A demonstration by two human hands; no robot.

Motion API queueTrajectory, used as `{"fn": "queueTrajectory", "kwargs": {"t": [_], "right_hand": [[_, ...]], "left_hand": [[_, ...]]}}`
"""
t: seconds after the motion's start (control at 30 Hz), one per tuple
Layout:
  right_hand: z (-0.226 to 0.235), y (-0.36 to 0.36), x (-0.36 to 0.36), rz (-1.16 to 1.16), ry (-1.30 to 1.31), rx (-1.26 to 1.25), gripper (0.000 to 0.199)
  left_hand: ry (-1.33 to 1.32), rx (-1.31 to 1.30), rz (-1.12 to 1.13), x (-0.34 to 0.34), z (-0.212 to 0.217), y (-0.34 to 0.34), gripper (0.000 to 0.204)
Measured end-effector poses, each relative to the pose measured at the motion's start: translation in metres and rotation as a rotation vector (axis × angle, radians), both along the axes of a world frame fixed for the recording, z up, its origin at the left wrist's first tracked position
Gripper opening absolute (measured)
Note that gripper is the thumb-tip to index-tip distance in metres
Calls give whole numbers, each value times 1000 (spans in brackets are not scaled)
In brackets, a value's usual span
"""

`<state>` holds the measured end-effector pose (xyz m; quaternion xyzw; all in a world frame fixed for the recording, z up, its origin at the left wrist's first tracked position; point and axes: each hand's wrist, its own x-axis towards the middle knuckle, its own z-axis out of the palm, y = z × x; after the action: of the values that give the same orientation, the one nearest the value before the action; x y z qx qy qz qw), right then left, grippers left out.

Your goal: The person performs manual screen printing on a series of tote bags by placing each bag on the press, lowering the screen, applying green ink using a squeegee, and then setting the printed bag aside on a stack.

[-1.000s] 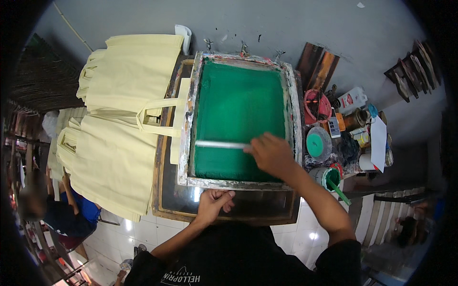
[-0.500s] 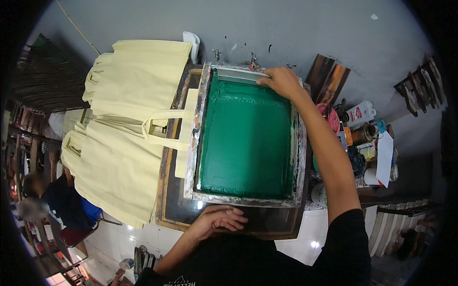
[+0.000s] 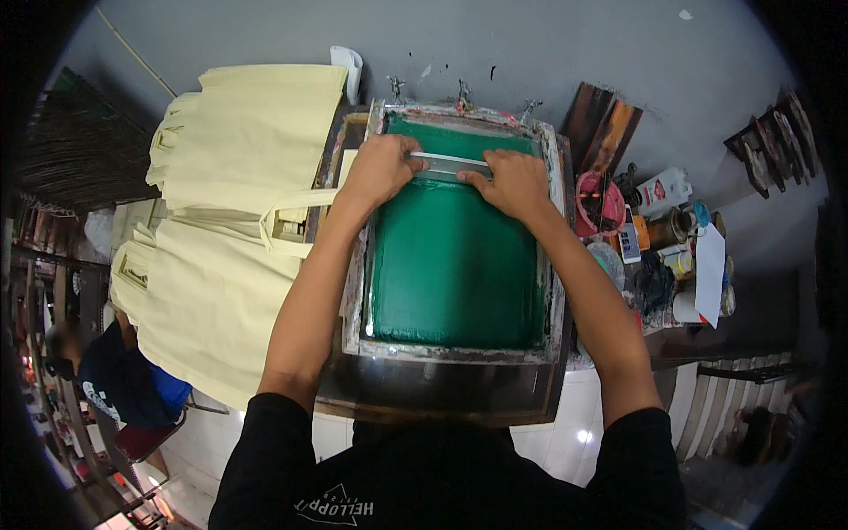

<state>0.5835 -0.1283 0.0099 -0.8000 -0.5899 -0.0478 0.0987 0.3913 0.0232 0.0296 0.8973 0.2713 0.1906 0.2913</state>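
Both hands (fingers curled) on squeegee [image 3: 449, 160]

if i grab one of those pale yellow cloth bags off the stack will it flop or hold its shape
Probably flop: the cloth bags lie flat and drape over the stack's edge, and a handle loop sags loosely. Likely light for their size, since the fabric looks thin. Pulling one may drag its neighbours, because they overlap.

Squeegee [image 3: 449, 161] ends under both hands; small, blurred jars and bottles [image 3: 658, 231] at right.
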Motion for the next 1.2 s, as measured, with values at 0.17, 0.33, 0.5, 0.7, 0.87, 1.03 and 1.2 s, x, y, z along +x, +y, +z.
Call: {"fn": "queueTrajectory", "kwargs": {"t": [0.17,0.33,0.5,0.7,0.87,1.03,1.2], "right_hand": [[-1,-37,-30,39,23,15,59],[-11,-89,-70,88,45,146,55],[-17,-150,-124,93,79,128,49],[-23,-188,-160,99,-19,191,35],[-21,-192,-151,187,39,226,28],[54,-194,-142,205,-112,475,27],[158,-142,-91,224,-315,707,19]], "left_hand": [[41,-65,-12,-32,-8,-33,25],[42,-63,-46,-77,-5,-80,22],[38,-79,-77,-130,-2,-140,17],[-144,-21,-117,-178,-38,-178,55],[-183,271,-42,-201,-73,-172,125],[-475,339,35,-198,-23,-156,140],[-910,-49,78,-146,38,-127,133]]}}
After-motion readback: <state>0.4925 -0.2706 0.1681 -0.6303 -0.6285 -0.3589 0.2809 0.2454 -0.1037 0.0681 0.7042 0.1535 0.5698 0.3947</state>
